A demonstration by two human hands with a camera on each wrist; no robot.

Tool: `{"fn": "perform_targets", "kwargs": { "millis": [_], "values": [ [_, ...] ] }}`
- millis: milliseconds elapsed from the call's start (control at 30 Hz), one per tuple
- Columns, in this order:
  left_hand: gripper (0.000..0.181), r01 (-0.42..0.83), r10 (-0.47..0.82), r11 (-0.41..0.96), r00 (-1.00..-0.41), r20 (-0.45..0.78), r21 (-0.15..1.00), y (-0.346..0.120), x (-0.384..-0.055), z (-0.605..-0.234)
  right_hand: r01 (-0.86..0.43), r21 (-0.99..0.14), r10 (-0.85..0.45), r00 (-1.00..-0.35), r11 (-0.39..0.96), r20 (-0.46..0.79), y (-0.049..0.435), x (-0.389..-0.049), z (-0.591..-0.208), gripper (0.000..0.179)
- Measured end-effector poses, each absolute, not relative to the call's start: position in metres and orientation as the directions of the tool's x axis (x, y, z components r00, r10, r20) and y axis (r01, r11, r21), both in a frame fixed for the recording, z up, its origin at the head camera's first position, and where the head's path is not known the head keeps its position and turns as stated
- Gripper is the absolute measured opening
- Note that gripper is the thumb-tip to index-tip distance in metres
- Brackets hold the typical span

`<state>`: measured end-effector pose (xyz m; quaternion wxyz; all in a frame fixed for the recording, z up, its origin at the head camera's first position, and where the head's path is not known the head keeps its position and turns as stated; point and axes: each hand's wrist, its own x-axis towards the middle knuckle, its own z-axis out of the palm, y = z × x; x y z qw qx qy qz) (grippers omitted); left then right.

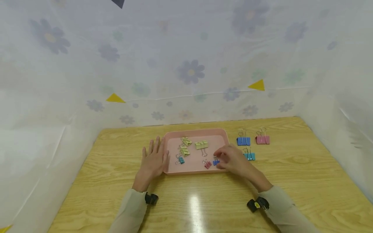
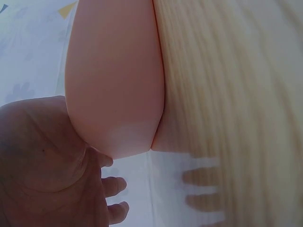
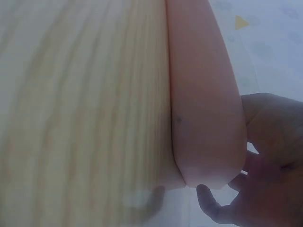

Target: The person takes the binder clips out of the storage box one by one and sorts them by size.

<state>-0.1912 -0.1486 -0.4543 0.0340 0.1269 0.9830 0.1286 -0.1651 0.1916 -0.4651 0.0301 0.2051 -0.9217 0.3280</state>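
A pink tray (image 1: pixel 196 171) holds several binder clips. My left hand (image 1: pixel 153 161) lies at the tray's left end, fingers stretched out and the thumb against the rim; the left wrist view shows its palm (image 2: pixel 45 156) beside the tray wall. Over the right end reaches my right hand (image 1: pixel 234 161), thumb and index finger parted and bent around a small blue binder clip (image 1: pixel 216 162). The tray wall hides some of those fingers in the right wrist view. Just left of that clip lies a small pink binder clip (image 1: pixel 207 164).
Also in the tray are a yellow-green clip (image 1: pixel 201 145), two more at its left, and a small teal clip (image 1: pixel 181 160). On the wooden table (image 1: pixel 175 200), right of the tray, stand a large blue clip (image 1: pixel 243 141), a large pink clip (image 1: pixel 263 139) and a teal clip (image 1: pixel 250 156).
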Motion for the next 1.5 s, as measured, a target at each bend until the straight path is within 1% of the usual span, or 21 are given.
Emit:
{"fn": "perform_targets", "kwargs": {
  "millis": [100, 300, 500, 733, 833, 967, 1100, 1267, 1500],
  "values": [
    [0.065, 0.240, 0.257, 0.937, -0.966, -0.035, 0.254, -0.149, -0.190, -0.455, -0.401, -0.566, -0.382, -0.910, 0.720, 0.159, 0.191, -0.168, -0.465, 0.032],
    [0.065, 0.239, 0.256, 0.936, -0.966, -0.032, 0.260, -0.148, -0.189, -0.455, -0.413, -0.572, -0.443, -0.891, 0.709, 0.094, 0.191, -0.175, -0.467, 0.023],
    [0.065, 0.238, 0.254, 0.934, -0.967, -0.023, 0.267, -0.147, -0.189, -0.455, -0.435, -0.558, -0.469, -0.878, 0.706, 0.092, 0.193, -0.177, -0.468, 0.017],
    [0.064, 0.240, 0.254, 0.934, -0.967, -0.019, 0.263, -0.147, -0.189, -0.457, -0.479, -0.552, -0.500, -0.857, 0.683, 0.125, 0.195, -0.178, -0.467, 0.016],
    [0.065, 0.238, 0.254, 0.936, -0.967, -0.028, 0.257, -0.146, -0.189, -0.458, -0.468, -0.571, -0.492, -0.862, 0.675, 0.125, 0.195, -0.177, -0.468, 0.017],
    [0.065, 0.237, 0.255, 0.937, -0.966, -0.037, 0.257, -0.146, -0.188, -0.459, -0.433, -0.627, -0.468, -0.876, 0.648, 0.121, 0.196, -0.174, -0.467, 0.019],
    [0.066, 0.235, 0.255, 0.935, -0.966, -0.040, 0.266, -0.146, -0.188, -0.457, -0.423, -0.676, -0.446, -0.882, 0.603, 0.153, 0.199, -0.171, -0.461, 0.021],
    [0.065, 0.239, 0.254, 0.935, -0.967, -0.024, 0.261, -0.146, -0.189, -0.457, -0.438, -0.688, -0.418, -0.884, 0.579, 0.211, 0.202, -0.166, -0.452, 0.024],
    [0.066, 0.236, 0.250, 0.933, -0.968, -0.019, 0.271, -0.148, -0.190, -0.456, -0.440, -0.705, -0.385, -0.888, 0.556, 0.251, 0.208, -0.161, -0.448, 0.026]
  ]
}}
